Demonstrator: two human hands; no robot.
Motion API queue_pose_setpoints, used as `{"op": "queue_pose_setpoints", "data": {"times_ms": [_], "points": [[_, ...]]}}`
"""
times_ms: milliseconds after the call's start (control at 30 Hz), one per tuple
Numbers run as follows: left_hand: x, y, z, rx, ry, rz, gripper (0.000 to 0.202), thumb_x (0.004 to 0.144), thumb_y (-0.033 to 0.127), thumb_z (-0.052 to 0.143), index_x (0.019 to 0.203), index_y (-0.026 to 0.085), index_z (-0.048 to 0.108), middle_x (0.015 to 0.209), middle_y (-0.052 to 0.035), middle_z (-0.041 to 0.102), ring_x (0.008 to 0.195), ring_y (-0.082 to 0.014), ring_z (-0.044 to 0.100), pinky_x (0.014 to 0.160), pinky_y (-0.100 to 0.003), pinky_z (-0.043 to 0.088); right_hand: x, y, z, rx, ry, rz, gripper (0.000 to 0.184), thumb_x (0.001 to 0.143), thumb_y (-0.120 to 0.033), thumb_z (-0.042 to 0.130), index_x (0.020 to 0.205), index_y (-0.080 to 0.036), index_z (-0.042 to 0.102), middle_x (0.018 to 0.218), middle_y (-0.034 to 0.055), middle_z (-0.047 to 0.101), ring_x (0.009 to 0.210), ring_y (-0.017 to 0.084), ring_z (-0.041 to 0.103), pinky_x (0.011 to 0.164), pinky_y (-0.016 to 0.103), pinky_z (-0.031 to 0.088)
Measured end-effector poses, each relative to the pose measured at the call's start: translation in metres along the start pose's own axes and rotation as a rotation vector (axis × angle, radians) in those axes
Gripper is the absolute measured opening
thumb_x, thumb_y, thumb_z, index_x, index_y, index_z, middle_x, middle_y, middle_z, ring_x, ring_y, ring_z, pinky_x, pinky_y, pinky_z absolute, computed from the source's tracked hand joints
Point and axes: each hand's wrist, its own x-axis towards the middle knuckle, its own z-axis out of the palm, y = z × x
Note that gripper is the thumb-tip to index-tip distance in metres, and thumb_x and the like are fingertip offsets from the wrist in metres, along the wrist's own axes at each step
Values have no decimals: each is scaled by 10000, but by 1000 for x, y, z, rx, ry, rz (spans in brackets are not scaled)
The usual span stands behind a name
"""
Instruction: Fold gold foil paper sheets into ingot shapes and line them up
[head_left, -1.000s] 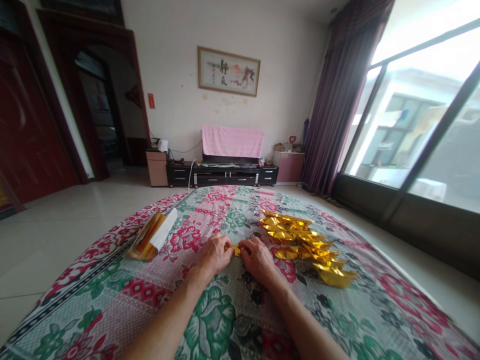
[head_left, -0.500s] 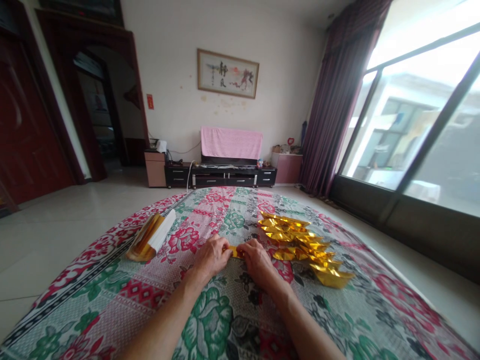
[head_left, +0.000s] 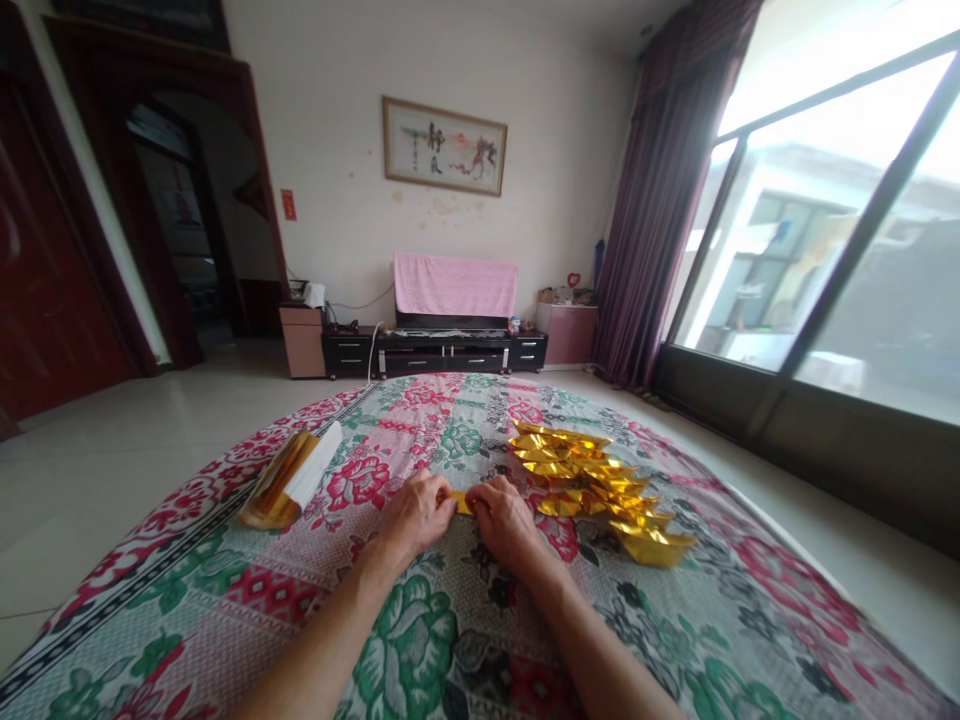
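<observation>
I noted left hand (head_left: pixel 416 515) and right hand (head_left: pixel 504 518) pinching one gold foil piece (head_left: pixel 463 503) at frame centre; I judged the folded gold ingots (head_left: pixel 592 485) to its right done, the foil stack (head_left: pixel 289 480) at centre-left pending.

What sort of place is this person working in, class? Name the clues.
Probably a home living room: a low TV cabinet against the far wall, a framed calligraphy picture above it, and long purple curtains beside a big window.

Framed wall picture (head_left: pixel 444 146): brush characters, too small to read
</observation>
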Motion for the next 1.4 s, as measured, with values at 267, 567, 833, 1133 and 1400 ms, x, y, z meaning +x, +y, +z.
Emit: {"op": "queue_pose_setpoints", "data": {"times_ms": [267,567,833,1133,1400], "points": [[-3,7,0,7,32,-19,205,758,399,560,720,199,587,741,-20,535,689,-142,532,655,-247,396,1,4,5,-17,9,-9,212,854,-165,448,835,-203,655,825,41,562,773,125,524,713,204,372],[2,-3,-1,-57,-21,-15,90,711,256,602,758,191,641,750,-13,564,667,-120,535,622,-222,398,0,3,1,-15,-4,12,216,859,-180,442,851,-207,656,842,38,567,780,122,532,723,201,371],[4,-13,-15,-135,-139,37,189,729,224,564,866,220,695,852,-31,622,764,-135,572,705,-226,438,0,2,0,-18,-24,25,216,844,-163,452,855,-211,663,847,36,561,779,123,533,703,198,376],[6,-28,-22,-143,-201,93,309,739,159,482,924,266,705,933,-21,635,891,-149,563,853,-252,425,1,0,-3,-9,-38,27,220,845,-163,450,846,-199,667,854,43,574,790,127,535,717,202,377],[6,-33,-20,-163,-207,95,381,754,108,416,950,258,706,928,-34,636,882,-140,569,844,-237,444,1,0,-4,18,-45,21,234,838,-137,438,829,-192,665,830,39,567,775,123,532,719,201,376]]}}
